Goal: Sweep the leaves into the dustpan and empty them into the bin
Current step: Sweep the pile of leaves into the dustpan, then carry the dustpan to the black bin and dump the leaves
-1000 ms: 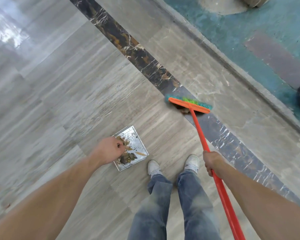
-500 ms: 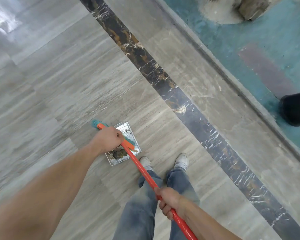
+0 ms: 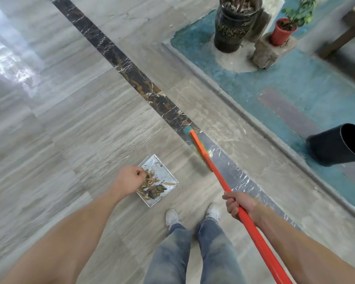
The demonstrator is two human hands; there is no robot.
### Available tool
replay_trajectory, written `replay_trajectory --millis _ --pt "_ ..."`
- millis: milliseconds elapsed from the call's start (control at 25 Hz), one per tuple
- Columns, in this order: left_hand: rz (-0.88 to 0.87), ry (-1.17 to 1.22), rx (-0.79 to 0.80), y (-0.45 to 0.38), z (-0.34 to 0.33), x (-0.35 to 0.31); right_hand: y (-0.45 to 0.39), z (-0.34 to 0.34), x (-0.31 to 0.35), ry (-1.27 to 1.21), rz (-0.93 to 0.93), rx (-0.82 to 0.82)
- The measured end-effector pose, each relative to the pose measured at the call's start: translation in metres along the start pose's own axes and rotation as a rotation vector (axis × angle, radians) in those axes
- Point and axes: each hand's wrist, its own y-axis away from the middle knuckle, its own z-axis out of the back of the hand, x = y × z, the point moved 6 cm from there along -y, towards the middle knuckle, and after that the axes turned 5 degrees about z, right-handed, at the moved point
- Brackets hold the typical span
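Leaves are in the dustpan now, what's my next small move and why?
Probably lift the dustpan with the left hand and carry it toward the black bin on the right: leaves already fill it, and the broom is swung clear.

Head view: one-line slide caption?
Left hand holds leaf-filled dustpan; right hand grips orange broom.

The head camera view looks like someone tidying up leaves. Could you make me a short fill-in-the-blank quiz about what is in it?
1. The right hand grips the long handle of the orange broom, whose colour is ____.
2. The dry brown leaves lie in the shiny square metal ____, held by the left hand.
3. The round black bin on the blue-green floor lies on its ____.
4. The broom's head rests on the dark marble ____ in the grey floor.

Missing words: orange; dustpan; side; strip
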Motion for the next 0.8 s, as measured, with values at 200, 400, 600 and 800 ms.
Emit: replay_trajectory --millis 200,400,600,800 --pt "-0.096 0.128 -0.115 0.005 0.041 -0.054 0.046 -0.02 0.089 0.205 0.387 -0.065" --pt "-0.164 0.256 -0.202 -0.001 0.089 -0.111 0.107 -0.025 0.17 0.291 0.636 -0.195" --pt "-0.22 0.263 -0.273 -0.033 0.133 -0.186 0.143 -0.008 0.257 0.402 0.839 -0.295" --pt "-0.196 0.326 -0.345 -0.102 0.164 -0.259 0.139 0.013 0.355 0.323 1.026 -0.313"
